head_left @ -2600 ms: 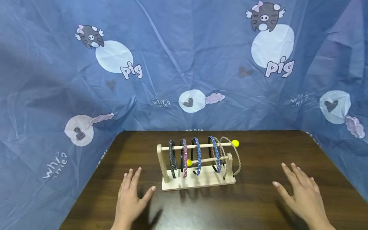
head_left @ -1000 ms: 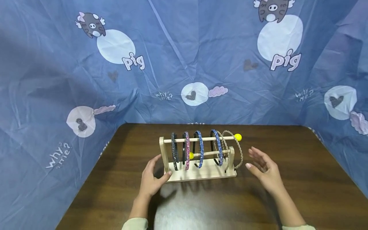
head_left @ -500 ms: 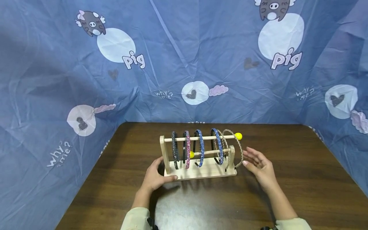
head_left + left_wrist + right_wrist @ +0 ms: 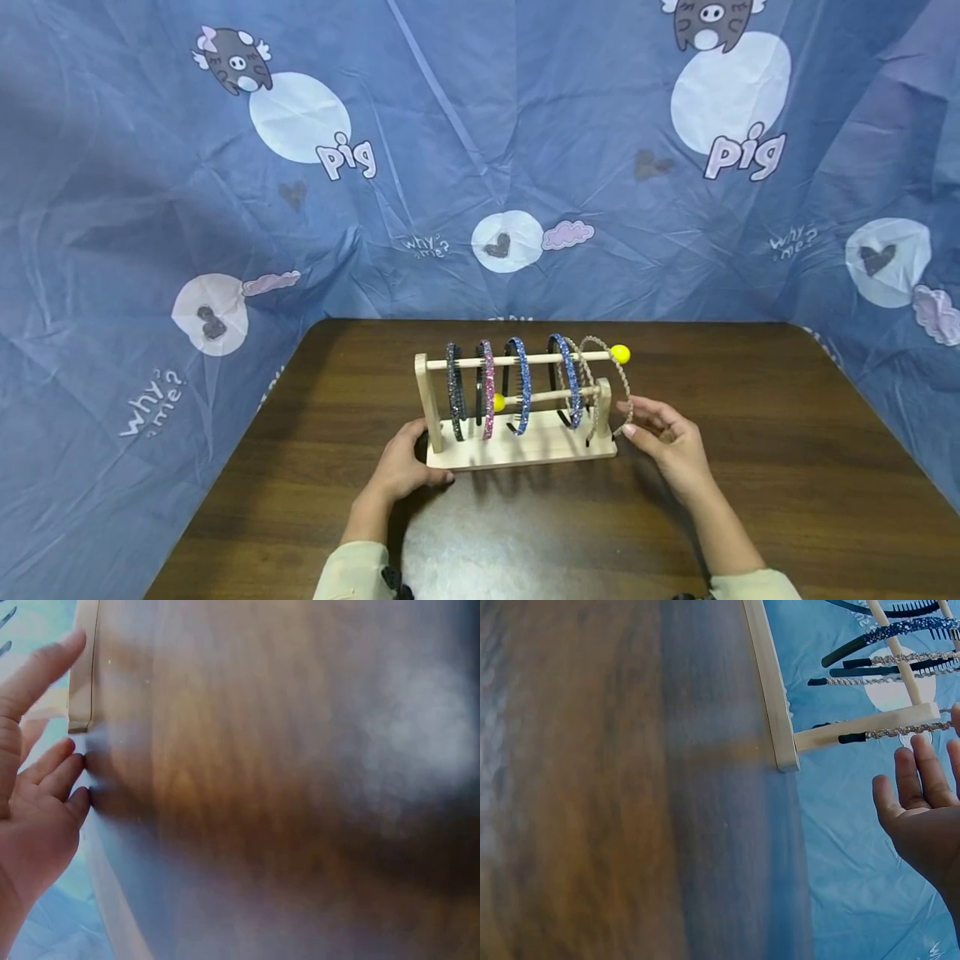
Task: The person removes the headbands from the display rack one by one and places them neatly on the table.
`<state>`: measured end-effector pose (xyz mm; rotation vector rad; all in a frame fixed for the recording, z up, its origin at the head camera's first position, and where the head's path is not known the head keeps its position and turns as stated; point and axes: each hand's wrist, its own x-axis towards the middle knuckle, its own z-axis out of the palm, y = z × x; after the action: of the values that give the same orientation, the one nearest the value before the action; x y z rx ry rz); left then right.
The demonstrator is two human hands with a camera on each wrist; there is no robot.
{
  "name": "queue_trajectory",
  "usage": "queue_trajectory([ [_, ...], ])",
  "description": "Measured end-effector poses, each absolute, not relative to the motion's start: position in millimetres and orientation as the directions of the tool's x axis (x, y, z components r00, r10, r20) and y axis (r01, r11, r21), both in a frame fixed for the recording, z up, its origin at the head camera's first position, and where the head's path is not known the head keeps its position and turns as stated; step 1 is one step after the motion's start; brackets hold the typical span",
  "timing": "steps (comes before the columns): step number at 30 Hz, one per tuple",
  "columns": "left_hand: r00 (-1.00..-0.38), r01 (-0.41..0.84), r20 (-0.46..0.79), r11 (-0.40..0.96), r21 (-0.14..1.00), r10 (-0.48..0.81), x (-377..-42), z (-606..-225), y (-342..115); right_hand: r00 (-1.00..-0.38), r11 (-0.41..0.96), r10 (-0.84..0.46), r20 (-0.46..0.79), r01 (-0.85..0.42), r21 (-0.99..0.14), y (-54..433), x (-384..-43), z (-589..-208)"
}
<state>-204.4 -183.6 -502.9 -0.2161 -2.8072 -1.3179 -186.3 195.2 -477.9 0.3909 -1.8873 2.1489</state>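
A pale wooden headband rack stands on the table with several headbands over its upper rod. My left hand holds the rack's left end, thumb at the front edge of the base and fingers around behind. The left wrist view shows that thumb by the base's edge. At the right end my right hand pinches the outermost beige braided headband between thumb and fingertips. Its black tip shows beside the upright in the right wrist view, near my fingers. A second braided headband hangs just inside it.
Further left along the rod hang two blue glitter headbands, a pink one and a black one. Yellow balls cap the upper rod and the lower one. A blue printed cloth rises behind the brown table.
Both hands have come in from the sides to the rack. The left has taken hold of its left end. Most recently the right hand has closed its fingertips on the outer braided headband.
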Motion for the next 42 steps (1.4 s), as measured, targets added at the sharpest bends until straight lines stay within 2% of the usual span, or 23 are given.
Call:
queue_trajectory([
  [6, -0.990, 0.136, 0.082, 0.650, 0.748, 0.112, -207.3, -503.3, -184.2, -0.905, -0.187, -0.014, 0.425, -0.415, -0.890, 195.4, -188.0, -476.6],
  [16, -0.994, 0.088, 0.026, 0.624, 0.777, 0.109, -207.3, -498.7, -185.6, -0.899, -0.237, -0.016, 0.437, -0.421, -0.876, 197.4, -192.4, -476.9],
  [21, -0.992, 0.070, -0.010, 0.619, 0.783, 0.126, -206.9, -494.7, -186.1, -0.852, -0.243, -0.006, 0.523, -0.507, -0.827, 210.8, -209.3, -503.4],
  [24, -0.992, 0.064, -0.021, 0.627, 0.777, 0.127, -206.5, -492.1, -186.9, -0.828, -0.302, -0.011, 0.560, -0.532, -0.791, 219.6, -221.9, -520.3],
  [30, -0.992, 0.069, -0.018, 0.641, 0.764, 0.128, -204.7, -492.0, -187.9, -0.807, -0.430, -0.039, 0.589, -0.519, -0.739, 213.0, -215.4, -503.0],
  [34, -0.992, 0.074, -0.011, 0.635, 0.769, 0.129, -204.5, -493.7, -187.3, -0.810, -0.436, -0.026, 0.586, -0.518, -0.735, 217.9, -222.6, -511.3],
  [37, -0.991, 0.073, -0.013, 0.635, 0.769, 0.130, -203.9, -493.8, -186.7, -0.817, -0.365, -0.005, 0.576, -0.535, -0.762, 225.0, -230.8, -521.1],
  [42, -0.991, 0.077, -0.008, 0.626, 0.776, 0.131, -204.8, -493.9, -186.1, -0.807, -0.370, 0.013, 0.591, -0.553, -0.746, 213.4, -215.9, -480.5],
])
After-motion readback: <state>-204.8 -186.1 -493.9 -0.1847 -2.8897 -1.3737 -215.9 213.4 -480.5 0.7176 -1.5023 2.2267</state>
